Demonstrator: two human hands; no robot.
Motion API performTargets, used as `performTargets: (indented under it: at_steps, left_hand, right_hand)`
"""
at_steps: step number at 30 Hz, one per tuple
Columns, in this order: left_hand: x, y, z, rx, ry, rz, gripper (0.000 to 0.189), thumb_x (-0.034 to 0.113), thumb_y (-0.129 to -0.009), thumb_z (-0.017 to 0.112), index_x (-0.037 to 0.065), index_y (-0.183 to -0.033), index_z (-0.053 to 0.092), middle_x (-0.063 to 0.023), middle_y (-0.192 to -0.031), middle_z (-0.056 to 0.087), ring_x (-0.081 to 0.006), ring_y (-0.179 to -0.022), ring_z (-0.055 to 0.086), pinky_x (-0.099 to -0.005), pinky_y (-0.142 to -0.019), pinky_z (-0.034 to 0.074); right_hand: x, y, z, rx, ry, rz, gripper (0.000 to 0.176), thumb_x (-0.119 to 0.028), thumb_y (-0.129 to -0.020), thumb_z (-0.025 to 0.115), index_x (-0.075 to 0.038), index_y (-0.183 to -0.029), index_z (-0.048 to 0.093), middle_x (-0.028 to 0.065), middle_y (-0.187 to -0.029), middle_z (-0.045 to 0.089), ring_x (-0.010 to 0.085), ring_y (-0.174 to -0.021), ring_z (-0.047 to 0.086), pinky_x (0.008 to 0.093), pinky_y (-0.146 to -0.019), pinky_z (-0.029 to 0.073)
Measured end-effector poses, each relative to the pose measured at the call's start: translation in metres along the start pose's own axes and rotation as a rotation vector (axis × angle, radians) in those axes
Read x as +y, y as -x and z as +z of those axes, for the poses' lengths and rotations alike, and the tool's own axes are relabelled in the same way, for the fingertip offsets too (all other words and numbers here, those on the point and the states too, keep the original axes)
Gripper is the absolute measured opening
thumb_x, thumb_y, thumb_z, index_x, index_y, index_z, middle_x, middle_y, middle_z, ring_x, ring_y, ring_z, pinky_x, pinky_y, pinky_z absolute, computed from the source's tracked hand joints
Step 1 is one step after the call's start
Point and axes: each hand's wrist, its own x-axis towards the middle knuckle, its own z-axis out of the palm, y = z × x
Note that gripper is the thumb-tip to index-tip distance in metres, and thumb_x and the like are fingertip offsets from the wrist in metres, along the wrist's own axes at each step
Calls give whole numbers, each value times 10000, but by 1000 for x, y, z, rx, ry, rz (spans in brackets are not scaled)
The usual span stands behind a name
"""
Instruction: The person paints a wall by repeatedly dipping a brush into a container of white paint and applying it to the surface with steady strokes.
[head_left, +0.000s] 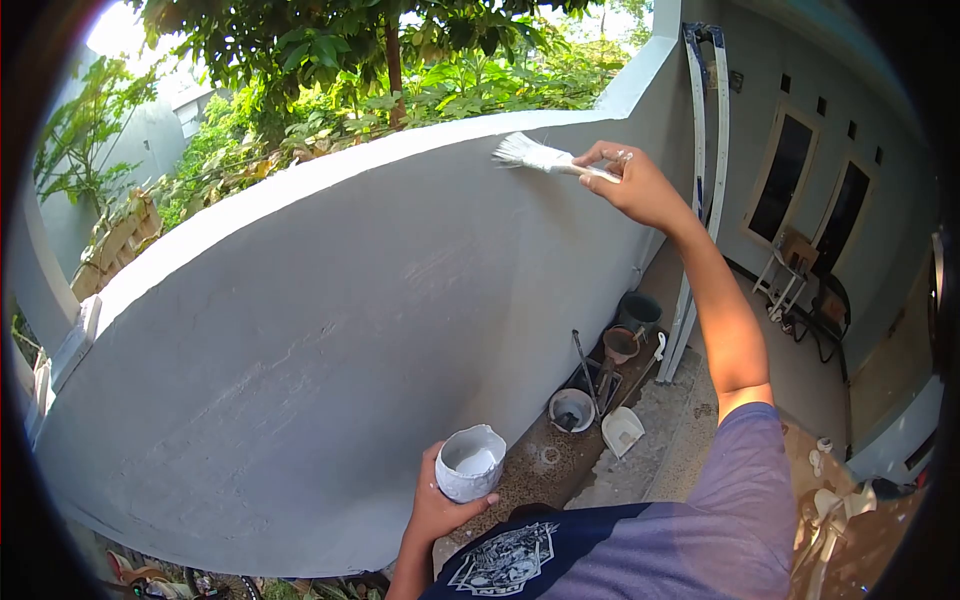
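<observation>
While on wall [350,330], brush [545,157] in hand [635,185]

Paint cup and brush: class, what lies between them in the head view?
In the head view, only bare grey wall spans from the paint cup in the left hand up to the brush in the right hand.
</observation>
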Motion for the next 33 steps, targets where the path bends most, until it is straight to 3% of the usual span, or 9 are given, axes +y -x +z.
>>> performTargets:
  at_steps: [8,10,12,15,17,21,24,26,33]
  left_hand:
    - [-5,7,4,35,-27,5,1010,247,-611,975,4,-1392,382,-157,-1303,569,-255,-1235,568,-407,-1056,441]
    - [-3,8,5,44,2,12,977,234,-616,971,0,-1373,400,-155,-1273,586,-249,-1207,584,-394,-1034,458]
    - [-2,9,6,22,-15,23,985,231,-618,969,-1,-1382,391,-156,-1277,583,-246,-1208,582,-394,-1038,455]
    - [0,10,9,-6,-2,7,991,225,-620,966,-3,-1389,385,-158,-1288,572,-244,-1219,574,-396,-1046,447]
    - [-5,9,11,-19,-18,16,991,223,-621,965,-3,-1391,384,-157,-1295,565,-244,-1225,569,-396,-1050,444]
    - [-7,13,15,-47,-23,18,998,217,-623,964,-2,-1400,378,-152,-1307,552,-246,-1240,558,-398,-1058,438]
    - [6,17,22,-38,-14,-38,1031,248,-614,975,0,-1401,358,-166,-1339,542,-261,-1269,543,-417,-1083,418]
    - [8,19,20,-28,-21,-25,1027,233,-617,972,2,-1407,357,-159,-1327,548,-254,-1254,552,-410,-1070,430]
    - [6,27,15,27,-34,-46,1020,218,-626,966,7,-1413,353,-159,-1314,556,-251,-1242,561,-407,-1055,443]
  right_hand:
    - [85,74,124,-98,-138,28,240,-173,-882,686,-57,-1091,682,115,-867,691,187,-786,628,336,-735,495]
    - [99,111,169,-170,-173,188,231,-175,-877,689,-63,-1078,681,135,-844,690,201,-753,644,345,-721,506]
    - [111,147,210,-268,-176,297,222,-140,-890,698,-54,-1091,664,126,-917,713,196,-835,668,344,-768,520]
    - [146,202,280,-222,-177,262,222,-158,-884,698,-72,-1086,669,153,-919,719,295,-862,695,376,-778,525]
    - [157,219,305,-261,-169,292,230,-168,-868,703,-92,-1084,683,179,-954,723,375,-924,692,409,-809,535]
    - [189,241,333,-403,-14,289,272,-176,-847,699,-140,-1117,686,199,-989,718,392,-941,689,445,-838,546]
    - [205,233,338,-477,48,357,276,-178,-832,704,-145,-1106,699,186,-994,722,383,-947,691,449,-846,550]
    - [194,207,323,-372,9,263,258,-175,-821,703,-137,-1076,713,180,-975,724,371,-933,693,445,-843,550]
    - [91,109,181,-175,-35,156,240,-177,-839,697,-104,-1061,751,182,-948,733,340,-848,694,418,-788,542]
